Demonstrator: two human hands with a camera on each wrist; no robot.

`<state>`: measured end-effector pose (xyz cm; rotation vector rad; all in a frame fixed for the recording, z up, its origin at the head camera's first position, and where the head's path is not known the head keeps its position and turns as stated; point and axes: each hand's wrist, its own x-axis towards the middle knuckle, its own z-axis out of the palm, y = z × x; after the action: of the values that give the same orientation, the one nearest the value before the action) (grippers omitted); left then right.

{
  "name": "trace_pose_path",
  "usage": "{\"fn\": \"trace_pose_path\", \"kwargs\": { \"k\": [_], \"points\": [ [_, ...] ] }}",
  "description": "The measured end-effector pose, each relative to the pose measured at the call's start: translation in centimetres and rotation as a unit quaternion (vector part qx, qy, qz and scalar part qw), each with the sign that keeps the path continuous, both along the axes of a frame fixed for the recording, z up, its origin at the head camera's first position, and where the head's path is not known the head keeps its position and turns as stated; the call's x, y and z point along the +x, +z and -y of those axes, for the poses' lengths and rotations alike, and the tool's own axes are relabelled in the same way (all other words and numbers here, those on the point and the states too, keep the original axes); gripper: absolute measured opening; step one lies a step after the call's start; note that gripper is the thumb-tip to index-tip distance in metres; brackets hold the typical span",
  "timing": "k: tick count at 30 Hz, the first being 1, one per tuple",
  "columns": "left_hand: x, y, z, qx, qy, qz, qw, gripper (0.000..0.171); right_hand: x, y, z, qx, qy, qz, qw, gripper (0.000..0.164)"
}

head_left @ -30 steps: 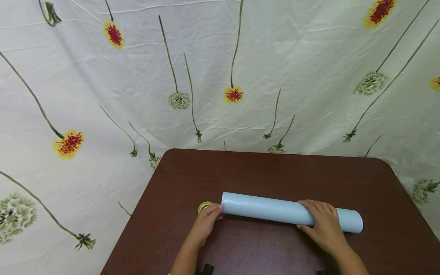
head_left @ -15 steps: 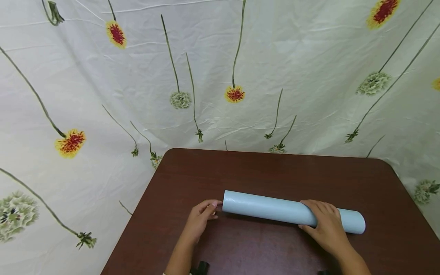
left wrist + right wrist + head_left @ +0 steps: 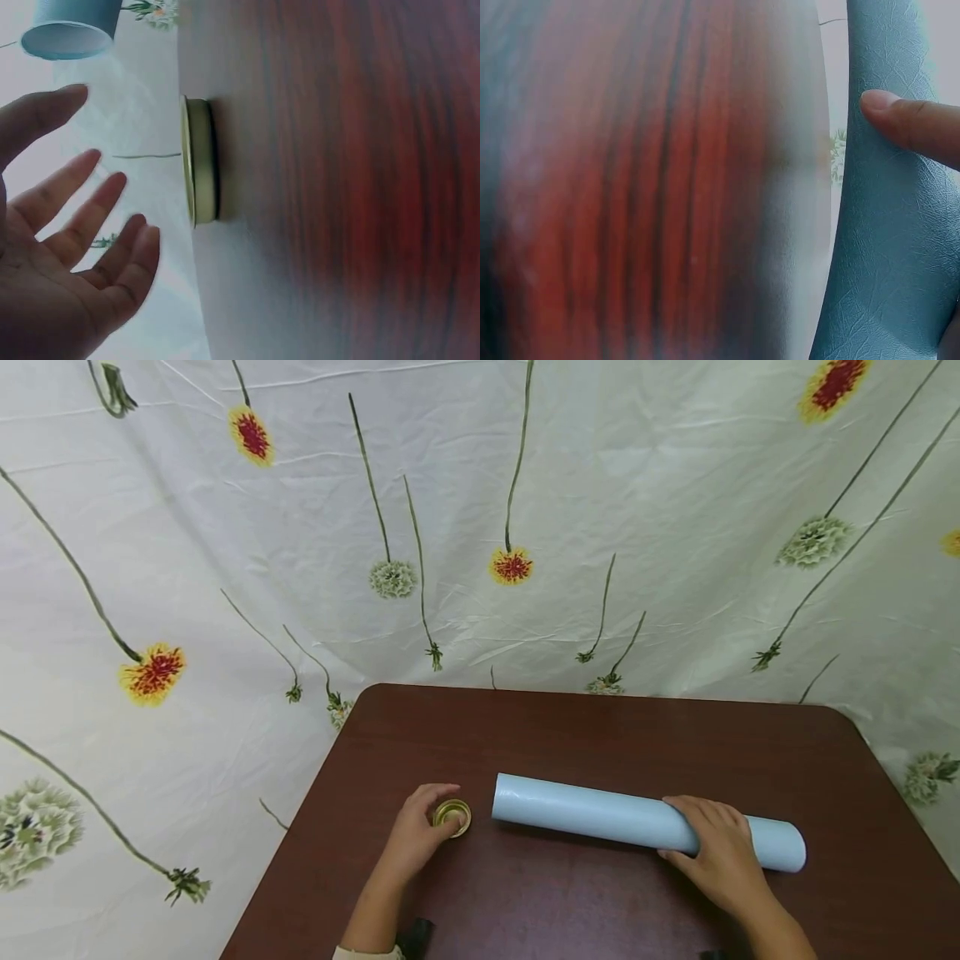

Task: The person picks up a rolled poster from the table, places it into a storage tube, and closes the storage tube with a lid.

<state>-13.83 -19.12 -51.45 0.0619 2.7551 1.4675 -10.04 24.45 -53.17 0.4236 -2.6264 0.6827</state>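
Note:
A long light-blue tube (image 3: 592,812) with a creased surface lies across the table, its left end open. My right hand (image 3: 716,852) grips it near the right end; in the right wrist view my thumb (image 3: 911,124) lies along the tube (image 3: 885,225). Left of the tube's open end, a shallow round gold lid (image 3: 459,810) rests on the table. Around its left side is my left hand (image 3: 412,835), fingers loosely spread. In the left wrist view those fingers (image 3: 101,214) stand apart from the lid (image 3: 201,161), holding nothing.
The brown table (image 3: 600,735) has rounded far corners. A white cloth (image 3: 675,527) printed with flowers hangs behind it and down its left side. A dark object (image 3: 416,935) shows beside my left wrist.
My left hand has drawn away leftward from the tube's open end, uncovering the gold lid. The tube has shifted slightly right with my right hand still gripping it.

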Motion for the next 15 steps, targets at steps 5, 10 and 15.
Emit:
{"fn": "trace_pose_path", "kwargs": {
  "k": [5,10,15],
  "points": [
    [0.0,-0.9,0.1,-0.081,-0.038,-0.002,0.9960,0.062,0.1,0.0,-0.1,0.000,-0.002,0.004,1.000,0.082],
    [0.1,-1.3,-0.1,-0.114,-0.072,0.014,0.9908,0.072,0.2,0.1,-0.3,0.000,-0.004,0.006,1.000,0.082],
    [0.2,-1.4,-0.3,-0.145,-0.078,-0.014,0.9863,0.068,0.2,0.1,-0.3,0.000,-0.003,0.007,1.000,0.082]
  ]
}}
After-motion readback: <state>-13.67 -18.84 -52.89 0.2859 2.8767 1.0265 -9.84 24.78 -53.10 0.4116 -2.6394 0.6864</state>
